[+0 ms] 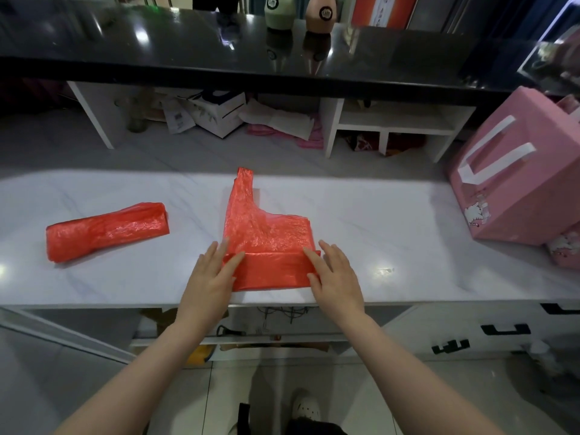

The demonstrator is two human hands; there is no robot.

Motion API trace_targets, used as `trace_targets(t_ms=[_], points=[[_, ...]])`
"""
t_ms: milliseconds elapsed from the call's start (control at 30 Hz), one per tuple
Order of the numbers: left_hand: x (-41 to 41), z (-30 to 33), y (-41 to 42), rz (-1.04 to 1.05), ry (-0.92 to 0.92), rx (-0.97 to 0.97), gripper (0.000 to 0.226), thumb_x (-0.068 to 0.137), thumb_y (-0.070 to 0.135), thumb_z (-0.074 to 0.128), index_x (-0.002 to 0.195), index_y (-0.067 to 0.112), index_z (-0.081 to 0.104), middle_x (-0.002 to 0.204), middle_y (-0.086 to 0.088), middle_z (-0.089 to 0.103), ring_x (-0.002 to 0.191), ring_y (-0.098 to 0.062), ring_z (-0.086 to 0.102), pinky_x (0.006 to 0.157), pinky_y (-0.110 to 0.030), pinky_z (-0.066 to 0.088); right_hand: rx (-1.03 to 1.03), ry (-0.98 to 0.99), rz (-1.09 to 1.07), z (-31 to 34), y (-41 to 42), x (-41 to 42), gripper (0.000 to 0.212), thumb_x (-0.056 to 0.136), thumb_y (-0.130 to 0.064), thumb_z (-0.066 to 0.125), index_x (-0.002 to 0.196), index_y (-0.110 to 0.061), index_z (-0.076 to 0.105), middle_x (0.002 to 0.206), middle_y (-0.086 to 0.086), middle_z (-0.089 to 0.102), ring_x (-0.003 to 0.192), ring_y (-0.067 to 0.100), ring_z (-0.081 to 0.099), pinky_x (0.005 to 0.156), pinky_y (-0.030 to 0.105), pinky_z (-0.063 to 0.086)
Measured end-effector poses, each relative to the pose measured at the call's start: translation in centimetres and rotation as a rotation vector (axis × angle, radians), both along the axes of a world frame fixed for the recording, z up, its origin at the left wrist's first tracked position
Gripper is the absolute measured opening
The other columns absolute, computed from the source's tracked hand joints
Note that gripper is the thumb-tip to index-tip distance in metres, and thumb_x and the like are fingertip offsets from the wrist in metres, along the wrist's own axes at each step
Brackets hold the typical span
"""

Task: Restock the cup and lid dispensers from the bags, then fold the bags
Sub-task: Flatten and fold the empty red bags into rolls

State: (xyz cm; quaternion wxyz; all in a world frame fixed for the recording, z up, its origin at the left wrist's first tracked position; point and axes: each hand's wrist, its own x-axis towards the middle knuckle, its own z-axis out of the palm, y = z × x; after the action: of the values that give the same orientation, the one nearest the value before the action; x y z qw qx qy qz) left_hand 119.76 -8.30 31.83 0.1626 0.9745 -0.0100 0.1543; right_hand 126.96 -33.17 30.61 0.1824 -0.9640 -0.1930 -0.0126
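A red plastic bag (266, 233) lies flat on the white marble counter (392, 233), its handle strip pointing away from me. Its near end is folded over into a band. My left hand (210, 274) presses on the band's left end with fingers spread flat. My right hand (335, 274) presses on the band's right end the same way. A second red bag (106, 230) lies to the left, folded into a long bundle, apart from both hands.
A pink gift bag (514, 180) with white handles stands at the counter's right end. A raised black glossy counter (219, 45) runs along the back, with two bottles (298, 11) on it. White shelves (389, 127) below it hold boxes and papers.
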Motion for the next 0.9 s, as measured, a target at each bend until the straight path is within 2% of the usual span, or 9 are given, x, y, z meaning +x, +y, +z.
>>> trace_targets(t_ms=[67,133,233,333,467,567,633,733,900], points=[[-0.2,-0.1,0.1,-0.091,0.111,0.022,0.057,0.087,0.002,0.063,0.139,0.014,0.046,0.15,-0.012,0.036,0.137,-0.036,0.035,0.112,-0.048,0.024,-0.005,0.006,0.024,0.1,-0.3,-0.1,0.049,0.1,-0.038,0.037,0.148,-0.039,0.026,0.159,-0.003,0.02,0.146,0.021,0.013,0.116,0.039,0.021],[-0.3,-0.2,0.7,-0.098,0.229,-0.076,0.048,0.098,0.031,0.046,0.144,0.021,0.038,0.153,-0.002,0.031,0.141,-0.024,0.029,0.116,-0.036,0.016,-0.054,0.048,0.062,0.1,-0.6,-0.2,0.054,0.097,-0.053,0.028,0.149,-0.038,0.024,0.16,-0.004,0.016,0.147,0.02,0.009,0.117,0.036,0.011],[-0.6,0.2,1.6,-0.141,0.3,-0.052,0.076,0.085,0.069,0.037,0.146,0.024,0.034,0.152,0.003,0.033,0.139,-0.017,0.031,0.114,-0.033,0.022,-0.132,0.13,0.148,0.3,-1.2,-0.2,0.085,0.079,-0.08,0.029,0.151,-0.037,0.017,0.16,-0.006,0.008,0.147,0.017,-0.001,0.117,0.036,-0.002],[-1.2,0.6,2.2,-0.188,0.268,-0.045,0.082,0.075,0.06,0.066,0.142,0.022,0.039,0.142,0.001,0.046,0.128,-0.018,0.044,0.108,-0.035,0.035,-0.07,0.125,0.213,0.6,-1.8,-0.2,0.091,0.073,-0.064,0.066,0.147,-0.031,0.026,0.157,0.0,0.012,0.146,0.021,0.001,0.119,0.039,0.005],[-1.7,0.7,2.4,-0.236,0.163,-0.041,0.074,0.063,0.042,0.086,0.125,0.015,0.057,0.122,-0.003,0.06,0.108,-0.022,0.059,0.092,-0.036,0.049,0.149,0.064,0.259,0.7,-2.8,-0.5,0.063,0.066,-0.03,0.084,0.122,-0.015,0.059,0.132,0.008,0.044,0.127,0.025,0.036,0.106,0.036,0.036],[-1.8,0.9,2.1,-0.146,0.168,-0.242,0.054,0.069,0.02,0.081,0.116,0.026,0.056,0.114,0.01,0.055,0.1,-0.01,0.056,0.081,-0.016,0.044,0.271,0.11,0.18,0.8,-2.9,-0.5,0.032,0.075,-0.018,0.076,0.106,-0.017,0.069,0.12,-0.003,0.047,0.116,0.015,0.04,0.098,0.023,0.035],[-1.5,1.2,1.7,-0.019,0.177,-0.451,0.045,0.077,0.011,0.074,0.109,0.033,0.052,0.105,0.014,0.057,0.091,-0.005,0.057,0.073,-0.014,0.045,0.326,0.13,0.079,0.8,-2.7,-0.3,0.018,0.084,-0.022,0.067,0.101,-0.016,0.071,0.114,-0.011,0.045,0.11,0.007,0.04,0.093,0.017,0.04],[-0.6,1.7,1.1,0.124,0.155,-0.621,0.033,0.084,0.021,0.07,0.109,0.032,0.052,0.092,0.019,0.061,0.083,-0.002,0.06,0.068,-0.015,0.047,0.386,0.173,-0.035,1.0,-1.8,-0.1,0.024,0.089,-0.034,0.062,0.1,-0.015,0.07,0.107,-0.011,0.045,0.104,0.006,0.044,0.087,0.014,0.045],[0.5,1.6,0.6,0.251,0.174,-0.563,0.047,0.085,0.032,0.069,0.126,0.026,0.046,0.097,0.011,0.062,0.071,0.004,0.057,0.063,-0.014,0.044,0.282,0.138,-0.141,0.7,-0.6,0.1,0.036,0.091,-0.046,0.052,0.092,-0.013,0.067,0.102,-0.008,0.045,0.098,0.008,0.041,0.088,0.029,0.045]])
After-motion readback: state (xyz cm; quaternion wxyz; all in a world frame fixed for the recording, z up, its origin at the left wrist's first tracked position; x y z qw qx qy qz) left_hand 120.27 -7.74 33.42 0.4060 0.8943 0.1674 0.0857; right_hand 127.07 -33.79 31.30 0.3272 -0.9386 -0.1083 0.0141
